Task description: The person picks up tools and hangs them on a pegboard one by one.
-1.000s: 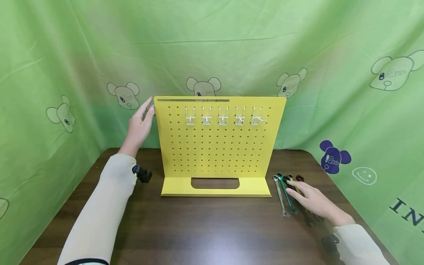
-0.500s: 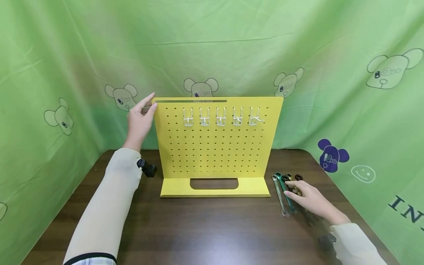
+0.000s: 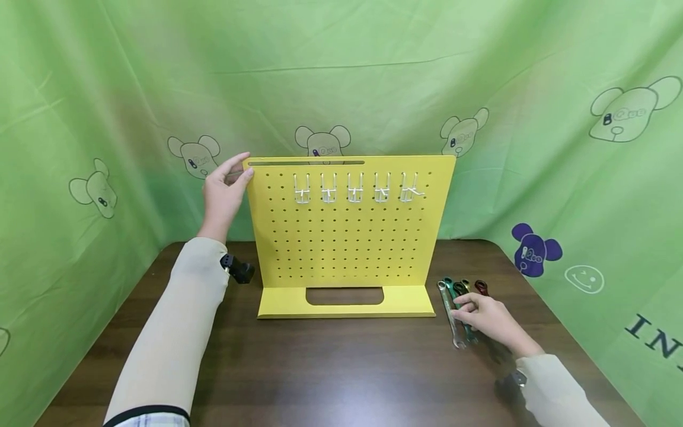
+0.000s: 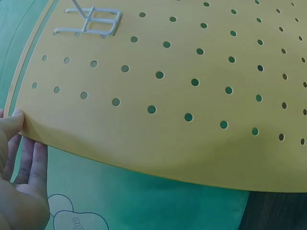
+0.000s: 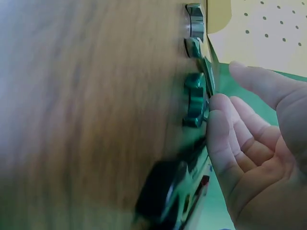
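At four o'clock on the worktop [image 3: 331, 367], the right hand [image 3: 484, 315], grip apart, hangs over wrenches [image 3: 447, 307], likely stiff, slick and best pinched mid-shank; beyond, the left hand [image 3: 220, 196] clamps the ten-o'clock corner of the yellow pegboard [image 3: 349, 236].

From overhead, the head view looks forward and down at the table [image 3: 320, 356] and yellow pegboard [image 3: 341, 225]. The left wrist view, turned sideways, faces the pegboard's left part closely; the right wrist view, also sideways, looks low and near along the wrenches [image 5: 195, 101]. All three share the pegboard.
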Demonstrator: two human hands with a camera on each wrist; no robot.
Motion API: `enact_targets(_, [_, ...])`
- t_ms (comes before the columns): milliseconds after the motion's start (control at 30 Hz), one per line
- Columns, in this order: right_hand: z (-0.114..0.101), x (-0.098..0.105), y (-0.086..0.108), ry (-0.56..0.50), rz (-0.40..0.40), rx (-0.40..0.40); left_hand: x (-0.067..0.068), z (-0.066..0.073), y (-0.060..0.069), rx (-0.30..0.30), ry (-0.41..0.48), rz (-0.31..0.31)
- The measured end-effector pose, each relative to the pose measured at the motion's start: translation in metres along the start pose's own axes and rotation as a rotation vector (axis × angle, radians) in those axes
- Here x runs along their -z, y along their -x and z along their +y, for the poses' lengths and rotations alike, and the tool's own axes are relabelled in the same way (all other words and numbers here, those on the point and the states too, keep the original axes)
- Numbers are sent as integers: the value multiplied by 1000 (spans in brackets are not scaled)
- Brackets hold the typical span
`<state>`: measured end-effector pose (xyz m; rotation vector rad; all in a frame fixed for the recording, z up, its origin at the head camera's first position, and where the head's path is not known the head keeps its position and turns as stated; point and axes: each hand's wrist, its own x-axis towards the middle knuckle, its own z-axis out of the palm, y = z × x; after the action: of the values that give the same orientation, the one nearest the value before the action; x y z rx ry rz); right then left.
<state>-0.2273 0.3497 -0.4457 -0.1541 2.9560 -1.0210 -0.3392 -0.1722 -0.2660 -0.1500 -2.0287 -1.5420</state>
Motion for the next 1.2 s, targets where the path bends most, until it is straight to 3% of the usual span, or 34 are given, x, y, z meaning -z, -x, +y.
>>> enact_targets(133, [1, -2, -5, -26, -9, -52, -1, 0, 0, 7, 33, 1])
enact_targets(700, [-8, -7, -20, 125, -43, -119, 3, 2, 2, 18, 49, -19])
enact_targets(1200, [-9, -5, -25, 108, -50, -182, 3, 2, 1, 12, 43, -26])
